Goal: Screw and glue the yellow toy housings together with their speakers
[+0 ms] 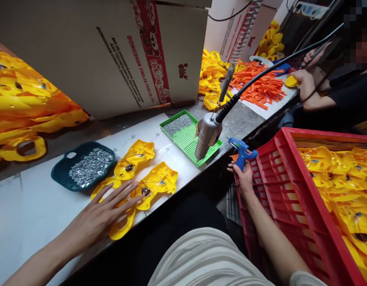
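My left hand [104, 214] lies with fingers spread over the handle ends of two yellow plastic shells. The nearer shell [164, 176] and the farther shell [138, 153] are open side up, with wires and a round metal part inside each. My right hand [244, 176] is wrapped round the handle of a blue glue gun [242, 150], beside the table edge, its nozzle pointing up and left. Left of the shells sits a dark green dish [60, 174] of small metal pieces. A metal electric screwdriver [207, 133] hangs over a green tray [186, 139] holding small screws.
A red crate [302, 178] full of yellow shells stands at my right. Cardboard boxes [118, 79] line the table's back. More yellow shells [31, 99] are piled at left. Orange parts [260, 85] lie at the back, near another person's hand [304, 79].
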{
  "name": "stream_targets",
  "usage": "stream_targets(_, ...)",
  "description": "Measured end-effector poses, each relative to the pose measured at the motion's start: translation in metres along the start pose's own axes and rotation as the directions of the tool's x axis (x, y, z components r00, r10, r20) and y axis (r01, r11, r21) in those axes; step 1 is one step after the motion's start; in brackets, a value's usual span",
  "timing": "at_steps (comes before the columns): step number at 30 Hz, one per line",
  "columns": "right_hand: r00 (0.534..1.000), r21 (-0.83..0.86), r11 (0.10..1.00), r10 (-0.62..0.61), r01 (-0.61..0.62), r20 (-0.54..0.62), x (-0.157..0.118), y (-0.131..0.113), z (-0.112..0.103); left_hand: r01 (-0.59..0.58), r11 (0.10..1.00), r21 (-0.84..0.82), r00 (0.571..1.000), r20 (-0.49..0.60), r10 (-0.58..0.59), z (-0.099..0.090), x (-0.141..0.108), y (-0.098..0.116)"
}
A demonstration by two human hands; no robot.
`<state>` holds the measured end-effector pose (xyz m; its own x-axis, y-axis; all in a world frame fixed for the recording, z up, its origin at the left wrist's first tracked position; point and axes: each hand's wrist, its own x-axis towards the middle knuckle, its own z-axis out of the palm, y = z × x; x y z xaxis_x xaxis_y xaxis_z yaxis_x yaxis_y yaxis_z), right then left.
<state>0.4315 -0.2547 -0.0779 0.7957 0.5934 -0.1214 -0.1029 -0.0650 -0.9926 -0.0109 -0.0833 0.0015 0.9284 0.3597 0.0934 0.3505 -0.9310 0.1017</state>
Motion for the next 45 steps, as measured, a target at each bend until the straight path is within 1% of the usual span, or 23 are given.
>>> stream_targets(2,0.997,0.011,1.000,0.003,-0.004,0.074,-0.022,0.002,-0.011,-0.010,1.000,-0.007,0.999,-0.031,0.010,0.000,0.000,0.001)
stream_targets(3,0.991,0.003,1.000,0.019,-0.020,0.132,-0.032,0.003,-0.016,-0.001,1.000,-0.013,0.998,-0.058,0.000,-0.001,0.003,0.003)
stream_targets(4,0.980,-0.010,0.999,0.039,-0.038,0.193,-0.041,0.003,-0.020,0.035,0.999,-0.027,0.993,-0.112,-0.037,-0.002,0.007,0.008)
stream_targets(6,0.956,-0.029,0.998,0.069,-0.063,0.286,-0.055,0.003,-0.027,0.107,0.994,-0.030,0.970,-0.215,-0.111,-0.004,0.022,0.023)
stream_targets(8,0.932,-0.041,0.997,0.069,-0.059,0.355,-0.067,0.000,-0.032,0.173,0.985,0.012,0.948,-0.275,-0.163,-0.003,0.041,0.044)
stream_targets(9,0.913,-0.060,0.997,0.068,-0.048,0.402,-0.072,-0.002,-0.033,0.231,0.973,0.025,0.953,-0.209,-0.221,-0.001,0.051,0.054)
stream_targets(10,0.885,-0.089,0.995,0.071,-0.033,0.460,-0.077,-0.004,-0.033,0.270,0.963,0.021,0.945,-0.196,-0.260,0.003,0.060,0.061)
stream_targets(11,0.846,-0.130,0.991,0.085,-0.019,0.527,-0.080,-0.007,-0.031,0.288,0.957,0.014,0.946,-0.157,-0.283,0.008,0.068,0.067)
stream_targets(13,0.742,-0.193,0.981,0.132,-0.003,0.658,-0.088,-0.014,-0.022,0.311,0.951,-0.010,0.945,-0.106,-0.310,0.018,0.079,0.073)
stream_targets(15,0.646,-0.195,0.981,0.149,0.000,0.748,-0.094,-0.023,-0.006,0.314,0.949,-0.028,0.946,-0.082,-0.315,0.027,0.082,0.074)
stream_targets(16,0.613,-0.171,0.985,0.132,0.005,0.779,-0.096,-0.027,0.003,0.315,0.948,-0.033,0.945,-0.077,-0.317,0.029,0.081,0.074)
stream_targets(17,0.595,-0.136,0.991,0.102,0.014,0.797,-0.097,-0.031,0.014,0.318,0.947,-0.035,0.945,-0.071,-0.320,0.030,0.079,0.073)
stream_targets(18,0.592,-0.098,0.995,0.066,0.022,0.803,-0.097,-0.036,0.024,0.323,0.946,-0.036,0.944,-0.062,-0.324,0.030,0.076,0.073)
stream_targets(20,0.603,-0.040,0.999,0.019,0.022,0.797,-0.095,-0.044,0.040,0.322,0.946,-0.043,0.946,-0.034,-0.324,0.028,0.069,0.074)
stream_targets(23,0.617,-0.036,0.999,0.038,-0.015,0.786,-0.089,-0.053,0.051,0.312,0.947,-0.080,0.949,-0.019,-0.315,0.023,0.061,0.079)
stream_targets(25,0.612,-0.104,0.994,0.106,-0.039,0.783,-0.086,-0.056,0.049,0.334,0.936,-0.114,0.937,-0.072,-0.343,0.022,0.062,0.084)
stream_targets(27,0.599,-0.209,0.977,0.195,-0.048,0.777,-0.086,-0.057,0.043,0.381,0.915,-0.135,0.905,-0.145,-0.399,0.024,0.069,0.087)
stream_targets(29,0.591,-0.297,0.954,0.266,-0.047,0.762,-0.087,-0.056,0.036,0.421,0.896,-0.143,0.881,-0.174,-0.441,0.028,0.079,0.091)
stream_targets(32,0.587,-0.358,0.932,0.318,-0.051,0.745,-0.087,-0.054,0.032,0.457,0.877,-0.152,0.871,-0.123,-0.475,0.034,0.091,0.095)
stream_targets(35,0.577,-0.394,0.918,0.345,-0.043,0.741,-0.087,-0.054,0.033,0.492,0.858,-0.150,0.858,-0.086,-0.507,0.038,0.095,0.099)
stream_targets(41,0.594,-0.444,0.896,0.354,0.007,0.723,-0.084,-0.061,0.043,0.506,0.847,-0.164,0.848,-0.083,-0.523,0.039,0.093,0.104)
stream_targets(45,0.586,-0.483,0.874,0.370,0.043,0.721,-0.081,-0.060,0.044,0.511,0.845,-0.161,0.845,-0.088,-0.528,0.040,0.095,0.104)
